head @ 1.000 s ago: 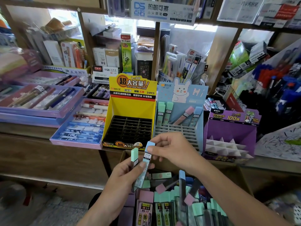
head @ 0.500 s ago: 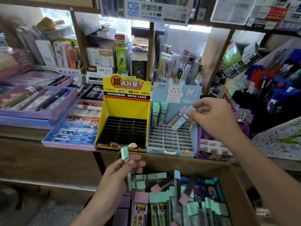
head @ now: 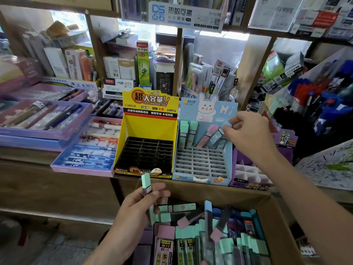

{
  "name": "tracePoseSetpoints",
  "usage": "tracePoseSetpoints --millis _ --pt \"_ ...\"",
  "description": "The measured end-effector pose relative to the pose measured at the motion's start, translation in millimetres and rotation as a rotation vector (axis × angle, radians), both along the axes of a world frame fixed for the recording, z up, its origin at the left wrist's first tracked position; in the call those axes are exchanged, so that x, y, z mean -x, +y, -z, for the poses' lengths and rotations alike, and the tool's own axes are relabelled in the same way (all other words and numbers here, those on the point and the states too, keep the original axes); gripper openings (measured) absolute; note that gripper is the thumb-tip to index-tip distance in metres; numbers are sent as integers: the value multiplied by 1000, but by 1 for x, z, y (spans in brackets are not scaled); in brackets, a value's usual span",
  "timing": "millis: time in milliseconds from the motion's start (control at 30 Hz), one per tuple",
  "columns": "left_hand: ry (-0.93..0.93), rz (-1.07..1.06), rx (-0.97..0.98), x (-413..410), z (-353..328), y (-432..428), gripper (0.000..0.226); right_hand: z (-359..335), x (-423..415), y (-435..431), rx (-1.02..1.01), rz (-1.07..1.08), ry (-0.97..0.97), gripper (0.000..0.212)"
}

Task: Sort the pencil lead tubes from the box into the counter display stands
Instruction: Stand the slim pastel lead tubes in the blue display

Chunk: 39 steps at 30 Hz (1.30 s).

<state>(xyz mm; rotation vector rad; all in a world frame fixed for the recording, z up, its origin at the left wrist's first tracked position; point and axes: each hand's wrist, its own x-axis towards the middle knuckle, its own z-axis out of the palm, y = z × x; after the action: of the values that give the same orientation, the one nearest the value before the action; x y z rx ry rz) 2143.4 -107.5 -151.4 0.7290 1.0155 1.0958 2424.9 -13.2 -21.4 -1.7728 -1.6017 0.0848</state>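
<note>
Shop bench (head: 47,188) w/ pen trays (head: 44,119) far left. Left hand (head: 137,209) grips a green-capped tube (head: 146,188) upright, just over the box (head: 225,194) packed w/ more tubes. Yellow stand (head: 149,127) sits beside the blue stand (head: 202,161). Right hand (head: 250,134) pinches a blue-capped tube (head: 219,132), tilted, at the blue stand's back row.

The wooden counter (head: 28,169) bears yellow stand (head: 149,127), blue stand (head: 202,181), purple stand (head: 241,161).

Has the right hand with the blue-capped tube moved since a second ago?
Yes: right hand went up-right, from left hand to the pale blue rabbit display stand's back row.
</note>
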Motion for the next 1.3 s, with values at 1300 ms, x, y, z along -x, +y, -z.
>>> tracePoseSetpoints --millis 1300 --pt "-23 -29 17 -3 -5 -2 21 -3 13 23 225 -80 -389 22"
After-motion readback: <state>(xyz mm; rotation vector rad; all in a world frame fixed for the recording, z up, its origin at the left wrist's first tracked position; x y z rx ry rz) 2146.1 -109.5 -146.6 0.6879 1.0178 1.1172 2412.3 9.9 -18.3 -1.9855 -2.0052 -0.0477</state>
